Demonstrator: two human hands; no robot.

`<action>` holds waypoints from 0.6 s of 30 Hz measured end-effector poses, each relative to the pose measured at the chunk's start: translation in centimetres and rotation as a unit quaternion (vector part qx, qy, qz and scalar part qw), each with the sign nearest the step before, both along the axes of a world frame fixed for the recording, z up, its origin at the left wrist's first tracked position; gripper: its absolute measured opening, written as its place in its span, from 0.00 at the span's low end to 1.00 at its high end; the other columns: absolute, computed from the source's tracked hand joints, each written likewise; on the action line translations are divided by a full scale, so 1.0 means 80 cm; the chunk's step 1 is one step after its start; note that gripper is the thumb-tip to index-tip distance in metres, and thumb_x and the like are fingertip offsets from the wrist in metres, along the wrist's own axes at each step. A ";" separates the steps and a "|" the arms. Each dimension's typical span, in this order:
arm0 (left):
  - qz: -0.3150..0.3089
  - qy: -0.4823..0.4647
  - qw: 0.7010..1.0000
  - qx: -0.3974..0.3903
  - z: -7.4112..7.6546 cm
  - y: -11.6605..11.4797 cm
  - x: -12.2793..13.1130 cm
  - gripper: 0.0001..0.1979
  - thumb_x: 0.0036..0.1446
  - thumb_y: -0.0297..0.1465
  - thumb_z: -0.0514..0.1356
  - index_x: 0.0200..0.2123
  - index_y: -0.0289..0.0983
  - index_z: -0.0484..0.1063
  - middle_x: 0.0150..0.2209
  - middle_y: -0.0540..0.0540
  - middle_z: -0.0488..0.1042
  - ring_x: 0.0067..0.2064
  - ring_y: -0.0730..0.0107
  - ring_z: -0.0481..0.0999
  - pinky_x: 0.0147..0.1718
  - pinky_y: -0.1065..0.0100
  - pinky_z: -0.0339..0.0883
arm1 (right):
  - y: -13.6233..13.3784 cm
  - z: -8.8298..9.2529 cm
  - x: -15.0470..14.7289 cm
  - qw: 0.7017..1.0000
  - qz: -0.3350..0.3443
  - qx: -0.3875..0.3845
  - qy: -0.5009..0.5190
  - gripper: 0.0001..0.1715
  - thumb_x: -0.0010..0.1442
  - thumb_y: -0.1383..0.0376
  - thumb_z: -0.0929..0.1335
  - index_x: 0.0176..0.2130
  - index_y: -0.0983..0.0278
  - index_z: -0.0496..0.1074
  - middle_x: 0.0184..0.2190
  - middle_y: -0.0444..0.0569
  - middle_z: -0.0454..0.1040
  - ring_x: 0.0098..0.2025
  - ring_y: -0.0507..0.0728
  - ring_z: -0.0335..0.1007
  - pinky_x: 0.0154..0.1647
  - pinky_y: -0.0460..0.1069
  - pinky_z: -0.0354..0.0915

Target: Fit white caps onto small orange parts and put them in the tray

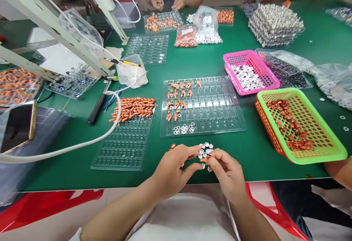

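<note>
At the near edge of the table (82,167) my left hand (176,167) pinches an orange piece (204,159), and my right hand (227,173) pinches white caps (205,148) against it. I'm probably fitting a cap on, though it's tiny here; the next move calls for a square, firm press.

Head view. We show the wearer's left hand (173,171) and right hand (228,176), both bare, as are the forearms up to the elbows. We mark a plain white garment (187,215) over the torso, and a white sleeve edge (75,234) by the left elbow.
</note>
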State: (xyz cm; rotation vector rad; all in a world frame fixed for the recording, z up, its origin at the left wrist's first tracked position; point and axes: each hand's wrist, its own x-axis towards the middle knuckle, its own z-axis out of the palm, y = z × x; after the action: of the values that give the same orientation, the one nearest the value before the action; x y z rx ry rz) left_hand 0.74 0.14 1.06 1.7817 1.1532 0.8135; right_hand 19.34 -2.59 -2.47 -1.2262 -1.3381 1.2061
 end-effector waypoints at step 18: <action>0.102 0.038 0.991 0.081 0.001 0.001 -0.052 0.04 0.61 0.30 0.62 0.37 0.40 0.78 0.32 0.45 0.83 0.33 0.66 0.80 0.36 0.68 0.71 | 0.007 0.005 0.004 0.998 0.036 0.026 -0.047 0.16 0.66 0.55 0.63 0.34 0.58 0.76 0.25 0.51 0.75 0.23 0.58 0.73 0.22 0.50 0.71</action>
State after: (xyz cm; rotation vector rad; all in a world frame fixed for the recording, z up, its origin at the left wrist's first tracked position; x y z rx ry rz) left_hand -3.44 0.21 1.15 1.8611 1.3695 0.9903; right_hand 19.65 -2.07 -2.08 -1.2197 -1.4864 1.1683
